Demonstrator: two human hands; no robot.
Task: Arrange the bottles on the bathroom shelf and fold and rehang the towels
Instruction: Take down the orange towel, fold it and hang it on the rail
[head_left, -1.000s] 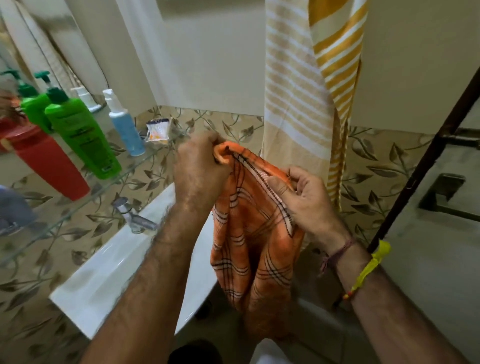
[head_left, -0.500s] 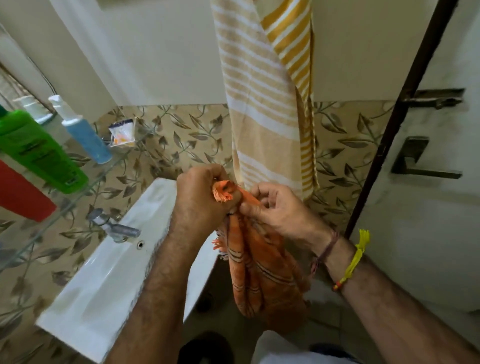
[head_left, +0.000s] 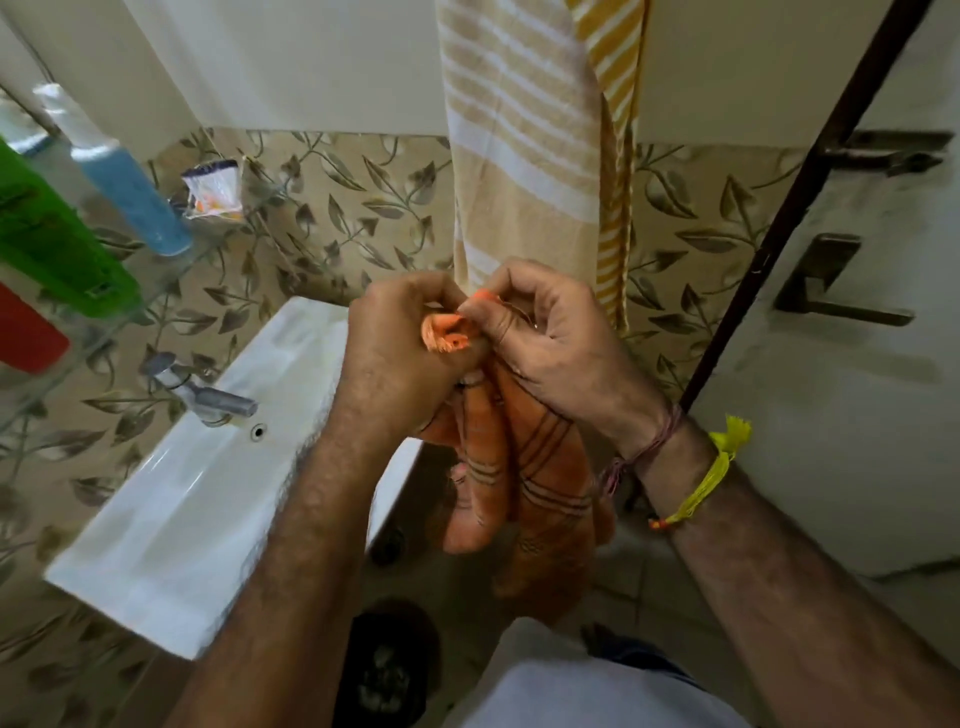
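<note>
Orange towel (head_left: 524, 467) bunched, fringed end pinched between left hand (head_left: 400, 358) and right hand (head_left: 550, 338), hands together.

Two towels: one orange checked towel (head_left: 524, 467) bunched between two hands, the left hand (head_left: 400, 353) and the right hand (head_left: 550, 332), and one beige striped towel (head_left: 519, 145) hanging on the wall. Three bottles on the glass shelf (head_left: 218, 247): one green bottle (head_left: 47, 234), one blue bottle (head_left: 130, 197), one red bottle (head_left: 26, 332). One small sachet (head_left: 215, 189). One sink (head_left: 197, 499), one tap (head_left: 202, 395). One door handle (head_left: 831, 280). Two wrist threads, one yellow thread (head_left: 711, 473), one reddish thread (head_left: 649, 447).
</note>
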